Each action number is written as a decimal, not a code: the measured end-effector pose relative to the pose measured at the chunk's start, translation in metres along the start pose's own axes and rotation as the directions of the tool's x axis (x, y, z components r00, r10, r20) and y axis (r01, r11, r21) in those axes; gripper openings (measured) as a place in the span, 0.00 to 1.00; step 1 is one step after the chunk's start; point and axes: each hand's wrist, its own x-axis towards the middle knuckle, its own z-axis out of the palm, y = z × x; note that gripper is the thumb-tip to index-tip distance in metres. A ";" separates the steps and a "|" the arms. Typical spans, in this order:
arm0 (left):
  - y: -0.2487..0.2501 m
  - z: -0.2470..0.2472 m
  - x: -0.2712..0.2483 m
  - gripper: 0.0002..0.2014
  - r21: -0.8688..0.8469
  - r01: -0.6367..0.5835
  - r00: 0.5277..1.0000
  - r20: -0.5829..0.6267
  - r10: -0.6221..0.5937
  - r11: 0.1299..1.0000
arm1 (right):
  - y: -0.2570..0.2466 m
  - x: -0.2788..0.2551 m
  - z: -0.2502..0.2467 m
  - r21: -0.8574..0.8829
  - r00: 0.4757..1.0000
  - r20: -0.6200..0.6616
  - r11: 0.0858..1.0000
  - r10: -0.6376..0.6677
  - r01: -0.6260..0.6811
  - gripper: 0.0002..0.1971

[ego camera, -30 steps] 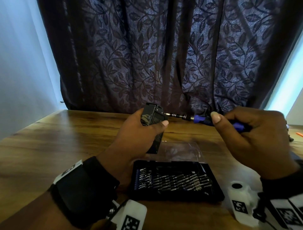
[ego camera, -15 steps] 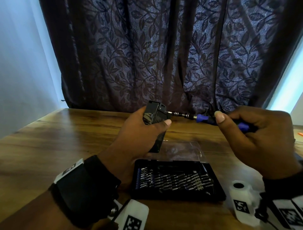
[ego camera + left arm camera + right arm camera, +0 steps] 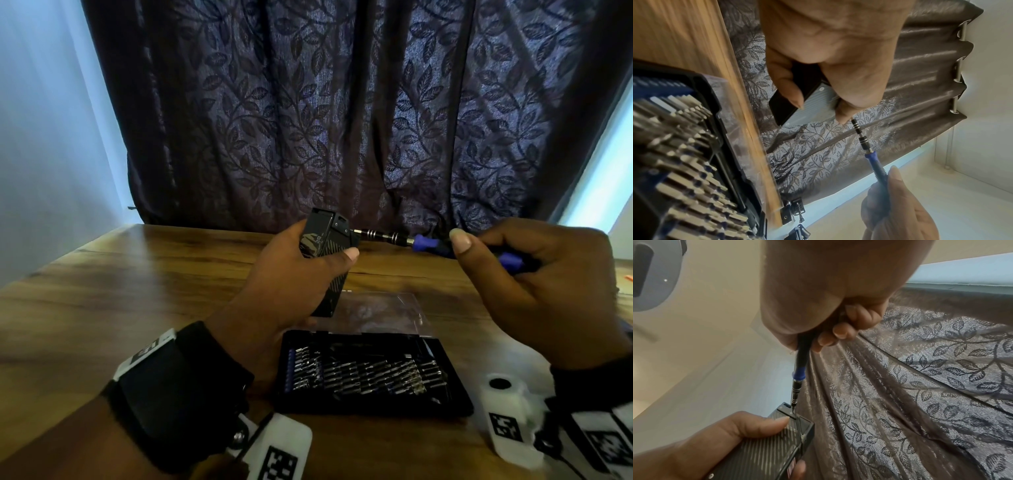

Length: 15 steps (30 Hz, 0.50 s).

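We hold the box (image 3: 323, 236) in the left hand (image 3: 291, 281), raised above the table (image 3: 137, 291): the fingers wrap its back, the thumb lies along its patterned face, and its end plate (image 3: 786, 410) faces the right hand (image 3: 537, 287). We grip the screwdriver (image 3: 423, 242) in the right hand, fingers curled round the handle and thumb laid along it. The shaft runs level from the right hand to the left, and its tip rests on a corner of the end plate, just beyond the left thumb. The hands are apart, joined only by the tool. Below and between them the bit case (image 3: 370, 409) lies open on the table, its clear lid (image 3: 380, 311) flat on the far side
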 end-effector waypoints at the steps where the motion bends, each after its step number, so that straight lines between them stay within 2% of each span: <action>1: 0.000 0.000 0.000 0.08 -0.001 0.004 1.000 -0.001 -0.004 1.000 | 0.000 0.000 0.000 -0.002 1.000 0.003 1.000 0.002 -0.002 0.17; 15: -0.001 0.001 0.001 0.08 -0.008 0.016 1.000 0.003 -0.016 1.000 | 0.000 0.000 0.000 -0.003 1.000 0.002 1.000 0.003 -0.003 0.19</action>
